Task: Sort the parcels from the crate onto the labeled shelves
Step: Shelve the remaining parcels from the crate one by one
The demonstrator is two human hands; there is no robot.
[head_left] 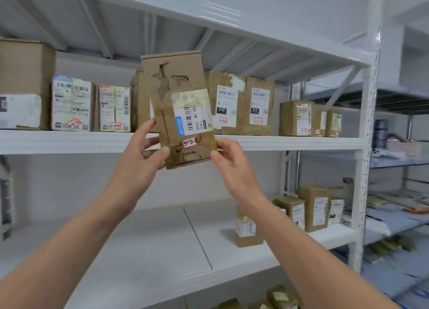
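Observation:
I hold a flat brown cardboard parcel [178,104] upright in front of the white shelf [69,141]. It carries a white shipping label and a small red-edged tag reading 3-3-8. My left hand [141,155] grips its lower left edge, thumb on the front and fingers behind. At the lower right corner, my right hand [232,165] pinches the parcel. The parcel sits just above and in front of the shelf's front edge, covering a gap in the row of parcels. No crate is in view.
Taped parcels stand in a row on that shelf, left [72,104] and right [241,107] of the held one. The shelf below [151,239] has several small boxes [315,209] at its right end. A perforated white upright [369,123] bounds the rack; another rack stands beyond.

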